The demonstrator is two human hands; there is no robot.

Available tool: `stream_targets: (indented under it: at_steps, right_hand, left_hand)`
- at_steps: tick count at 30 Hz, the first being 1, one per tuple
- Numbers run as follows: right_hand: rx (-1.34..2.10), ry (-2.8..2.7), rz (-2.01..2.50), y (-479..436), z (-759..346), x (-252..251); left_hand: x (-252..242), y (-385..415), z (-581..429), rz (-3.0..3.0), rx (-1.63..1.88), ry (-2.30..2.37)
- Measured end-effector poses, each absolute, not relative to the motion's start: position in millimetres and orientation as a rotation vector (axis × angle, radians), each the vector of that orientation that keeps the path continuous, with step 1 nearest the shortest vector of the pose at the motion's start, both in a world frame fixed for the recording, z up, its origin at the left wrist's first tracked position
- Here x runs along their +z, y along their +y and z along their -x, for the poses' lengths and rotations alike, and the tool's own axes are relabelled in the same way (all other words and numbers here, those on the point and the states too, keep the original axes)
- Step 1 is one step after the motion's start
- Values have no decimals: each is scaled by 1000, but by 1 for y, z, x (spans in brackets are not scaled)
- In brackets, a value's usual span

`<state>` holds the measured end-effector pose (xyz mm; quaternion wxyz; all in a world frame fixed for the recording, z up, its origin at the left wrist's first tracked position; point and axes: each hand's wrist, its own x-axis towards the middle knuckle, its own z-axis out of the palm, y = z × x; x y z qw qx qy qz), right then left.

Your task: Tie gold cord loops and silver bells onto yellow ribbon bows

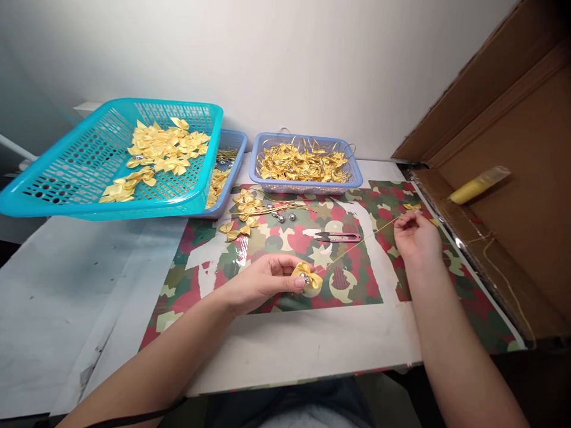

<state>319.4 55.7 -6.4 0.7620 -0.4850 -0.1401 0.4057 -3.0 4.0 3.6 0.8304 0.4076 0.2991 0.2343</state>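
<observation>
My left hand [263,279] pinches a yellow satin bow [308,278] with small silver beads at its centre, low over the patterned mat [357,297]. A thin gold cord [357,241] runs taut from the bow up and right to my right hand [417,235], whose fingers are closed on the cord's far end. Small thread snips [336,237] with pink handles lie on the mat between my hands, just behind the cord.
A teal basket [57,178] with loose yellow bows sits tilted at back left, over a blue tray [232,172]. Another blue basket [352,175] holds finished bows. Loose bows [243,214] and silver beads [281,215] lie on the mat. An open cardboard box [513,196] holds a yellow glue bottle [477,185].
</observation>
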Motion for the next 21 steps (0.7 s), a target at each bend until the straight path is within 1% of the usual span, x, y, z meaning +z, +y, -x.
stream_targets:
  at_steps: [7,12,13,15,19,21]
  right_hand:
    - [952,-200,1074,54,-310,3]
    - [1004,-239,1006,47,-293,20]
    - [1040,-290,977,42,-285,23]
    - [1222,-573,898,29,-266,27]
    - [1576,-1127,911,0,-224,20]
    - [1621,-1267,968,-9,-211,14]
  left_hand:
    - [3,3,3,-817,473,641]
    - [5,3,1,-760,470,663]
    - [5,4,1,-764,483,682]
    - [4,5,0,-769,521,723]
    - [2,6,0,-764,596,786]
    - [1,6,0,-777,614,796]
